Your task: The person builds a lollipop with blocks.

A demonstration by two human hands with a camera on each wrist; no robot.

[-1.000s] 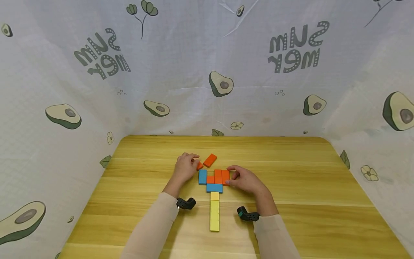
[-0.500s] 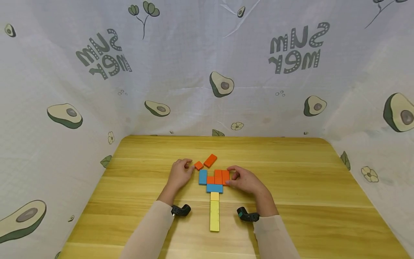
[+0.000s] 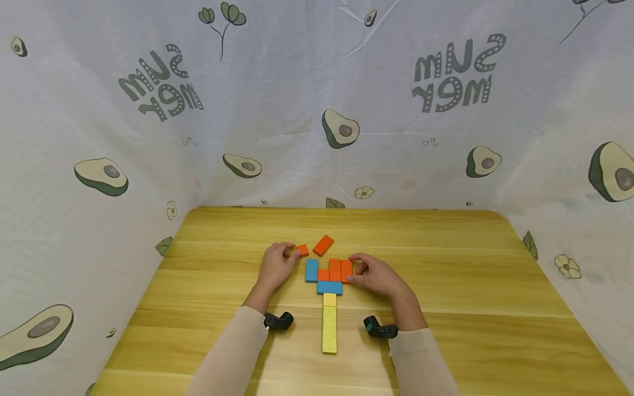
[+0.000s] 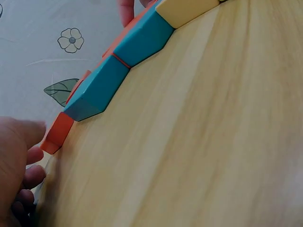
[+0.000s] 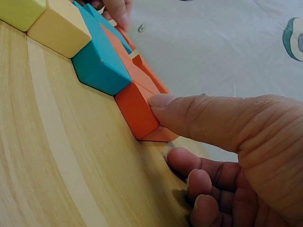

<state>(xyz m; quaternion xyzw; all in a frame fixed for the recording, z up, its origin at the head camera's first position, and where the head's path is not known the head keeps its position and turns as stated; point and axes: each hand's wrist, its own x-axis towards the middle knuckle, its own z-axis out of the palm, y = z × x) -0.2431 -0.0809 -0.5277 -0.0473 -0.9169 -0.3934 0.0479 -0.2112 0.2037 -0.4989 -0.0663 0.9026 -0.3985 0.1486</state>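
At the far left of a flat block layout, my left hand (image 3: 275, 267) holds a small orange block (image 3: 302, 251) between thumb and forefinger. In the left wrist view, the thumb touches that block's end. My right hand (image 3: 378, 276) grips the rightmost orange block (image 3: 346, 269), thumb at its near end and forefinger at its far end. Another orange block (image 3: 334, 269) lies against it. To the left are a short orange block (image 3: 323, 275) and an upright-lying blue block (image 3: 311, 270). A crosswise blue block (image 3: 329, 287) lies below them.
A pale yellow square block (image 3: 329, 300) and a long yellow-green strip (image 3: 329, 330) run from the layout toward the person. One loose orange block (image 3: 323, 245) lies slanted behind it. The wooden table (image 3: 470, 264) ends at a patterned cloth (image 3: 396, 154).
The left hand first draws back from the small orange block, then touches it again; the block has turned and shifted slightly left. The right hand stays in place.
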